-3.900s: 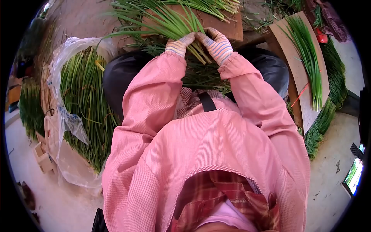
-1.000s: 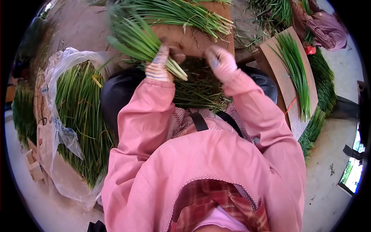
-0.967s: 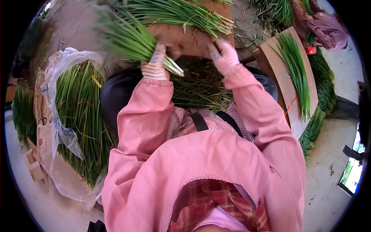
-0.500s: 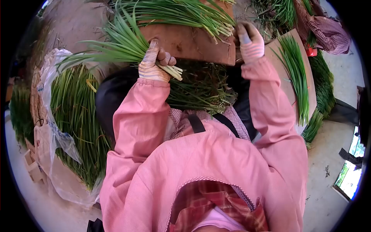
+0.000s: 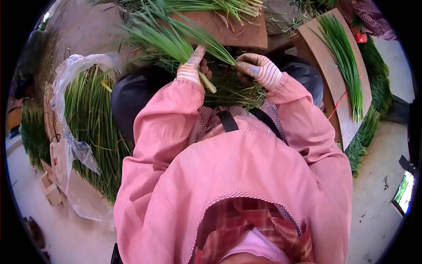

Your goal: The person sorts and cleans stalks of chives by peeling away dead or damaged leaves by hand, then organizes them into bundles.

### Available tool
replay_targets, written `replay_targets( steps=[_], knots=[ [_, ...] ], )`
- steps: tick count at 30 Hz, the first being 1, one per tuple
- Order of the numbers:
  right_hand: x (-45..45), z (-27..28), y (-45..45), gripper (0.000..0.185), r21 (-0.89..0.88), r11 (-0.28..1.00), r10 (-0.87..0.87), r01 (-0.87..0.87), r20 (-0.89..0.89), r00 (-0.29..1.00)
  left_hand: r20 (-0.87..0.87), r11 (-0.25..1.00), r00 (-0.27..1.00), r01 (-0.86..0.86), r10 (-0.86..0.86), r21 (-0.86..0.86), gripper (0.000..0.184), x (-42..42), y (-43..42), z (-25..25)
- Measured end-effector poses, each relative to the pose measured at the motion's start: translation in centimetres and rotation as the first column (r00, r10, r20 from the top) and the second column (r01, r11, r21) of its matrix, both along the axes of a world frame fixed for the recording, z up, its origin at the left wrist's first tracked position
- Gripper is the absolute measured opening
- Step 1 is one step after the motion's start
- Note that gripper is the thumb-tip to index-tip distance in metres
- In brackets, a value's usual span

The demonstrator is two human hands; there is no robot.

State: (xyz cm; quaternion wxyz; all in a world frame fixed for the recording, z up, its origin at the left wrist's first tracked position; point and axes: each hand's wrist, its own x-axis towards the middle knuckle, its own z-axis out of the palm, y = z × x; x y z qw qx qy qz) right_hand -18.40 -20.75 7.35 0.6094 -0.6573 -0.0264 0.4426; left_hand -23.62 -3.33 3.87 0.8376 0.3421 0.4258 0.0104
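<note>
My left hand [image 5: 193, 66], in a striped glove or cuff with the fingers closed, grips a bunch of garlic chives [image 5: 169, 44]. Its leaves fan out to the upper left and its pale stem ends stick out below my fist. To its right, my right hand [image 5: 259, 72] pinches a few garlic chives [image 5: 215, 49] by their stem ends. Those leaves run up and left, behind or beside the larger bunch. A pile of chives [image 5: 220, 6] lies on a brown board [image 5: 248, 37] just beyond my hands, stem ends to the right.
On the left stands a clear plastic bag [image 5: 66, 108] full of chives [image 5: 94, 127]. At right, a bundle of chives [image 5: 345, 61] rests on a tilted board [image 5: 347, 116], with a red strip [image 5: 338, 105] beside it. More greens [image 5: 378, 83] lie past that board.
My right hand has come left and down from the pile's stem ends, now pinching a few chives. My left hand has moved slightly right with its bunch, whose leaves now point more upward.
</note>
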Motion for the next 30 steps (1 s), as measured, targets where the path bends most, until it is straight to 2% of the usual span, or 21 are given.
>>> replay_targets(
  steps=[2, 4, 6, 8, 13, 15, 16, 18, 20, 22, 23, 24, 25, 26, 28, 29, 30],
  knots=[
    [-0.4, -1.1, 0.1, 0.017, 0.027, 1.0, -0.001, 0.002, -0.021, 1.0, 0.022, 0.999, 0.999, 0.042, -0.042, -0.028, 0.026, 0.4, 0.9, -0.3],
    [-0.8, -1.9, 0.3, 0.019, 0.039, 0.99, 0.135, -0.139, 0.083, 0.987, 0.05, 0.967, 0.966, 0.254, -0.253, -0.018, 0.026, 0.7, 1.3, -0.2],
    [-0.7, -1.5, 0.9, 0.019, 0.035, 0.984, 0.172, -0.174, 0.067, 0.983, 0.055, 0.96, 0.959, 0.276, -0.278, 0.044, 0.027, 0.6, 0.8, 0.0],
    [-0.6, -1.0, 1.7, 0.019, -0.004, 0.991, 0.134, -0.134, 0.085, 0.987, -0.03, 0.978, 0.979, 0.202, -0.201, 0.052, 0.02, 0.9, 0.3, 0.3],
    [-0.3, -1.8, 2.8, 0.019, -0.025, 0.999, 0.043, -0.042, 0.045, 0.998, -0.005, 0.983, 0.985, 0.171, -0.171, 0.073, 0.022, 1.2, 1.0, -0.2],
    [-0.2, -2.4, 3.1, 0.021, 0.055, 0.986, -0.15, 0.157, -0.119, 0.982, -0.033, 0.989, 0.99, 0.139, -0.138, 0.053, 0.022, 1.3, 1.3, 0.1],
    [-0.2, -2.6, 3.3, 0.021, 0.052, 0.987, -0.146, 0.153, -0.118, 0.982, -0.064, 0.993, 0.992, 0.113, -0.111, 0.032, 0.023, 1.3, 1.4, 0.2],
    [-0.1, -2.9, 3.9, 0.023, 0.083, 0.939, -0.313, 0.332, -0.189, 0.931, -0.023, 0.998, 0.998, 0.054, -0.053, 0.032, 0.023, 1.3, 1.5, 0.1],
    [0.1, -3.2, 4.4, 0.021, 0.101, 0.93, -0.33, 0.353, -0.188, 0.925, -0.013, 0.996, 1.0, -0.022, 0.023, 0.091, 0.022, 1.4, 1.7, 0.2],
    [0.8, -4.2, 4.4, 0.018, -0.027, 0.975, -0.216, 0.219, 0.085, 0.973, 0.02, 0.993, 0.999, -0.037, 0.035, 0.11, 0.02, 1.5, 2.4, 0.3],
    [1.4, -5.6, 3.8, 0.026, -0.136, 0.988, -0.019, 0.077, 0.38, 0.925, 0.12, 0.982, 0.99, -0.09, 0.071, 0.163, 0.02, 1.5, 3.0, 0.2],
    [1.2, -5.7, 3.2, 0.026, -0.136, 0.988, -0.019, 0.076, 0.381, 0.924, 0.222, 0.967, 0.97, -0.147, 0.1, 0.21, 0.019, 1.6, 3.5, 0.1],
    [1.0, -5.6, 2.5, 0.032, -0.405, 0.908, 0.294, -0.104, 0.441, 0.848, 0.326, 0.965, 0.932, -0.219, 0.161, 0.148, 0.019, 1.8, 4.1, -0.1],
    [0.7, -5.4, 1.7, 0.038, -0.654, 0.722, 0.585, -0.225, 0.404, 0.703, 0.38, 0.959, 0.905, -0.255, 0.192, 0.122, 0.02, 1.9, 5.0, -0.1],
    [0.4, -5.8, -0.9, 0.046, -0.785, 0.476, 0.773, -0.396, 0.159, 0.614, 0.503, 0.983, 0.862, -0.144, 0.069, 0.111, 0.021, 1.9, 6.4, -0.1],
    [0.3, -4.4, -1.4, 0.046, -0.791, 0.467, 0.755, -0.395, 0.125, 0.644, 0.511, 0.983, 0.856, -0.153, 0.078, 0.106, 0.021, 1.8, 6.0, 0.6],
    [0.7, -4.7, -2.0, 0.043, -0.685, 0.644, 0.61, -0.341, 0.191, 0.769, 0.512, 0.986, 0.859, -0.101, 0.021, 0.13, 0.021, 1.5, 5.2, 1.7]
  ],
)
